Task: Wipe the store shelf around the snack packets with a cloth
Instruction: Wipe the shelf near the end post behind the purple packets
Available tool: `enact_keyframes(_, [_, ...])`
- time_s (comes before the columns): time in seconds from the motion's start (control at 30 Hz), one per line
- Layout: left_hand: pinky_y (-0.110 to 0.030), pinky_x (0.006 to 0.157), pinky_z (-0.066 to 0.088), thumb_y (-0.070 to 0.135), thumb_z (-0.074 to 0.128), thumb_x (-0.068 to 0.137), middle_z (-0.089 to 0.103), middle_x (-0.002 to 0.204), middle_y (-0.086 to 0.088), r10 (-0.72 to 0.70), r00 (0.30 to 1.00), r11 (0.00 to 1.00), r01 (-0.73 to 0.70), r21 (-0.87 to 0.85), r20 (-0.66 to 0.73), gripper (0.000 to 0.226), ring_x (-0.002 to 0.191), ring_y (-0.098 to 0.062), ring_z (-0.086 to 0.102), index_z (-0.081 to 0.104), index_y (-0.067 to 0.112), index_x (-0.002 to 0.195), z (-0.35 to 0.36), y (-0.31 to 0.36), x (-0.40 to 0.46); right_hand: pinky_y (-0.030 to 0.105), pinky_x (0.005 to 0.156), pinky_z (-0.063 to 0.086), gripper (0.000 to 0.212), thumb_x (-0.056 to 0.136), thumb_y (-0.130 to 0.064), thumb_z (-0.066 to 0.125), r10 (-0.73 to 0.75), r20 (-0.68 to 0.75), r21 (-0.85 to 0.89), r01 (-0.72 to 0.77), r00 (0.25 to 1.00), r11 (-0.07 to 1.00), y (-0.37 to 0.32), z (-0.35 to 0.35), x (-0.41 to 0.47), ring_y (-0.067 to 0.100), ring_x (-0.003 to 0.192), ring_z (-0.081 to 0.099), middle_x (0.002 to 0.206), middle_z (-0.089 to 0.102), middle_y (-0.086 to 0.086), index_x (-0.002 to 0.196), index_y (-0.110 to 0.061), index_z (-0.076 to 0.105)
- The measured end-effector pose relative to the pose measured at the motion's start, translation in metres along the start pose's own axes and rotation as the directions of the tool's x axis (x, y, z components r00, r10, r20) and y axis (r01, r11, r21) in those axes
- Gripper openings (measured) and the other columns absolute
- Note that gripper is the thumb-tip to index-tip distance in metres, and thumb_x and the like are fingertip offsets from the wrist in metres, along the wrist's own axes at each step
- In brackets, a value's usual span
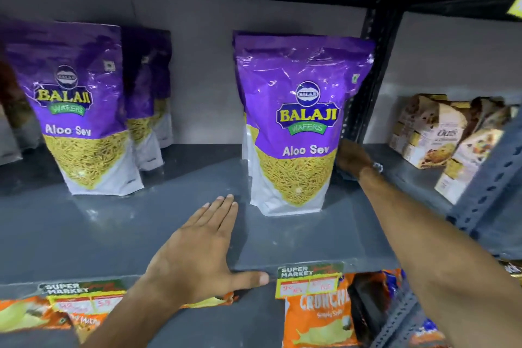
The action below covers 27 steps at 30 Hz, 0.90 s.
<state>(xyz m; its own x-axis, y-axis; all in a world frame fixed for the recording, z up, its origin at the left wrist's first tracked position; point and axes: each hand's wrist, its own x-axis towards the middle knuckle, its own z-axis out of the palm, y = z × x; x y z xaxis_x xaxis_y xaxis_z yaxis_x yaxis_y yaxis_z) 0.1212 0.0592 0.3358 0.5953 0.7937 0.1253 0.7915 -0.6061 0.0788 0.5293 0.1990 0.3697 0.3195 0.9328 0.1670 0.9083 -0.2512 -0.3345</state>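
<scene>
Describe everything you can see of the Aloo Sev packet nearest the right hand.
The Aloo Sev packet is a glossy purple stand-up pouch with crinkled plastic, a Balaji Wafers logo and a clear lower window showing yellow sev above a white base. It stands upright on the grey shelf, another pouch behind it. The right hand reaches beside its right edge.

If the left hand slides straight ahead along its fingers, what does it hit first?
Probably the front Aloo Sev packet: the left hand lies flat on the shelf, fingertips aimed at its lower left corner, though it might just pass left.

Beige cardboard oat-cookie boxes (426,130) stand in the right bay. Orange crisp bags (316,316) hang below two yellow-and-green supermarket price tags (309,280), beside a perforated grey metal upright (488,178).
</scene>
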Motion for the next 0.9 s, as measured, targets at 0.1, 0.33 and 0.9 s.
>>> enact_keyframes(0.1, [-0.026, 0.124, -0.014, 0.109, 0.025, 0.064, -0.020, 0.170, 0.004, 0.008, 1.000, 1.000, -0.008, -0.010, -0.006, 0.140, 0.155, -0.005, -0.021, -0.012, 0.017, 0.163, -0.001, 0.000, 0.001, 0.051, 0.096, 0.055, 0.033, 0.091, -0.054, 0.038, -0.018, 0.028, -0.014, 0.018, 0.999, 1.000, 0.042, 0.031, 0.055, 0.032, 0.120, 0.065, 0.133, 0.066, 0.002, 0.123, -0.059, 0.049])
enact_keyframes(0.33, [-0.029, 0.129, -0.008, 0.110, 0.018, 0.062, -0.022, 0.170, 0.006, 0.004, 0.999, 1.000, -0.004, 0.001, 0.039, 0.139, 0.156, -0.007, -0.019, -0.015, 0.019, 0.162, -0.005, 0.001, -0.001, 0.035, 0.090, 0.047, 0.029, 0.098, -0.045, 0.043, -0.069, 0.035, 0.063, 0.067, 0.997, 0.996, -0.031, -0.024, -0.051, 0.026, 0.124, 0.063, 0.135, 0.067, -0.002, 0.114, -0.041, 0.067])
enact_keyframes(0.9, [-0.031, 0.127, -0.003, 0.105, 0.027, 0.069, -0.012, 0.173, 0.000, 0.002, 0.998, 1.000, -0.001, -0.008, 0.070, 0.135, 0.160, -0.015, -0.007, -0.010, 0.015, 0.163, -0.014, 0.008, -0.006, 0.038, 0.113, 0.043, 0.053, 0.089, -0.012, 0.047, -0.061, -0.066, 0.078, 0.066, 0.996, 0.995, -0.008, -0.021, -0.191, 0.021, 0.135, 0.051, 0.148, 0.056, -0.003, 0.135, -0.035, 0.060])
